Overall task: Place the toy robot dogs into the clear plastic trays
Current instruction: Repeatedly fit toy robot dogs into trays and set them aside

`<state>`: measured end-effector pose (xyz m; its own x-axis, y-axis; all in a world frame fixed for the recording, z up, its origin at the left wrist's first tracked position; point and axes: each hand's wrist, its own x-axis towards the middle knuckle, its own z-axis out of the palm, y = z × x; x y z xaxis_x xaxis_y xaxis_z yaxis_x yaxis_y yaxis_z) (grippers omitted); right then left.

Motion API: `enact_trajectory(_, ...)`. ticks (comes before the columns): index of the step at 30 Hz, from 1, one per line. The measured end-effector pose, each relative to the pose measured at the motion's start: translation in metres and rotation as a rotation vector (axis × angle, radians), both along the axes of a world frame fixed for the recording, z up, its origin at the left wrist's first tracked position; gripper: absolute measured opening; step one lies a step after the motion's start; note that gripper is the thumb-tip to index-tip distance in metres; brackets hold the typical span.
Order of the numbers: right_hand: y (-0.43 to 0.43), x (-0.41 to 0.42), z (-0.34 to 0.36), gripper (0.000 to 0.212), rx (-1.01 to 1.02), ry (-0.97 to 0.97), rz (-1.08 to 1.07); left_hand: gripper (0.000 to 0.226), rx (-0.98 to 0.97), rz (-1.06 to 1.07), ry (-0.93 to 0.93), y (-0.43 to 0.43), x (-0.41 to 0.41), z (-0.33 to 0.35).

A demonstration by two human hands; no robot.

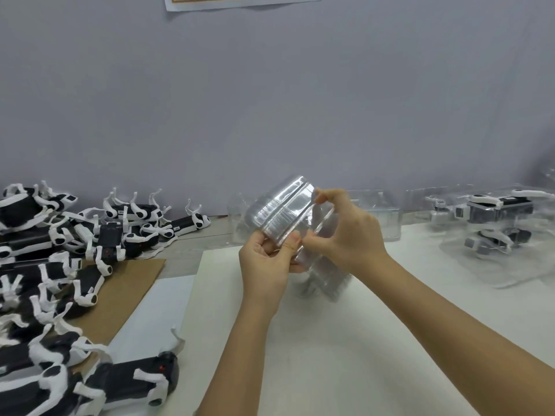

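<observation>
Toy robot dogs [54,265]: location? (A)
Black-and-white heap, left side of tabletop [192,238], some on brown cardboard [129,289]. More far right, sitting in filled trays [492,223]. (B)
Grips? (A)
Left hand [265,267] pinches near edge of a clear plastic tray [279,211]. Right hand [345,235] pinches its right edge. Tray raised above white sheet [330,355]. (B)
Writing? (A)
Small labels [177,228] on dogs, paper [240,0] on wall [270,100]: both unreadable. (B)
</observation>
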<state>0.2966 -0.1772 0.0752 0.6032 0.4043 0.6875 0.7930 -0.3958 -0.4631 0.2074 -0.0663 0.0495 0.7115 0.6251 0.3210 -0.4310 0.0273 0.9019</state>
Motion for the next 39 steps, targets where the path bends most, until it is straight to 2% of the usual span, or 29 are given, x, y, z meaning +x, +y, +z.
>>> enact_trajectory(4,-0.003,0.013,0.004,0.040,-0.034,0.078,0.067,0.018,0.001,0.029,-0.010,-0.003,0.001,0.000)
enact_trajectory(9,-0.002,0.028,0.010,0.033,0.032,0.174,0.143,0.018,-0.029,0.064,-0.025,-0.009,-0.001,0.002)
enact_trajectory(13,-0.027,0.070,0.027,0.029,0.259,0.268,-0.101,0.022,-0.042,-0.011,-0.038,0.005,-0.015,-0.006)
enact_trajectory(15,-0.054,0.084,0.041,0.026,0.366,0.256,-0.161,0.026,-0.177,-0.096,-0.065,0.022,-0.022,-0.013)
enact_trajectory(18,-0.085,0.077,0.051,0.027,0.470,0.186,-0.132,0.021,-0.478,-0.156,-0.091,0.044,-0.026,-0.032)
enact_trajectory(21,-0.094,0.063,0.046,0.034,0.370,0.070,-0.128,0.014,-0.668,-0.191,-0.025,0.047,-0.026,-0.053)
enact_trajectory(22,-0.095,0.060,0.042,0.035,0.323,0.022,-0.149,0.013,-0.666,-0.191,0.068,0.046,-0.026,-0.057)
enact_trajectory(24,-0.093,0.055,0.034,0.034,0.276,-0.064,-0.198,0.017,-0.503,-0.195,0.365,0.041,-0.025,-0.061)
enact_trajectory(26,-0.089,0.047,0.028,0.031,0.285,-0.167,-0.212,0.026,-0.203,-0.218,0.706,0.035,-0.026,-0.058)
enact_trajectory(28,-0.086,0.035,0.022,0.026,0.320,-0.298,-0.205,0.022,0.309,-0.100,1.002,0.032,-0.029,-0.051)
enact_trajectory(29,-0.085,0.028,0.019,0.023,0.340,-0.359,-0.202,0.022,0.538,0.004,1.025,0.029,-0.032,-0.043)
enact_trajectory(30,-0.084,0.019,0.015,0.023,0.362,-0.407,-0.197,0.025,0.634,0.086,0.949,0.024,-0.032,-0.030)
enact_trajectory(31,-0.082,0.010,0.012,0.023,0.386,-0.438,-0.185,0.029,0.603,0.100,0.805,0.019,-0.029,-0.017)
enact_trajectory(32,-0.080,0.001,0.009,0.023,0.413,-0.451,-0.166,0.029,0.488,0.068,0.614,0.014,-0.027,-0.004)
enact_trajectory(34,-0.073,-0.019,0.006,0.025,0.450,-0.449,-0.104,0.013,0.215,-0.129,0.228,-0.002,-0.030,0.022)
enact_trajectory(35,-0.068,-0.030,0.005,0.026,0.452,-0.448,-0.074,0.024,0.162,-0.239,0.115,-0.011,-0.033,0.031)
enact_trajectory(37,-0.057,-0.047,0.006,0.030,0.416,-0.459,-0.035,0.043,0.158,-0.378,-0.003,-0.027,-0.037,0.038)
enact_trajectory(39,-0.048,-0.058,0.008,0.032,0.338,-0.457,0.001,0.043,0.115,-0.340,-0.045,-0.039,-0.037,0.042)
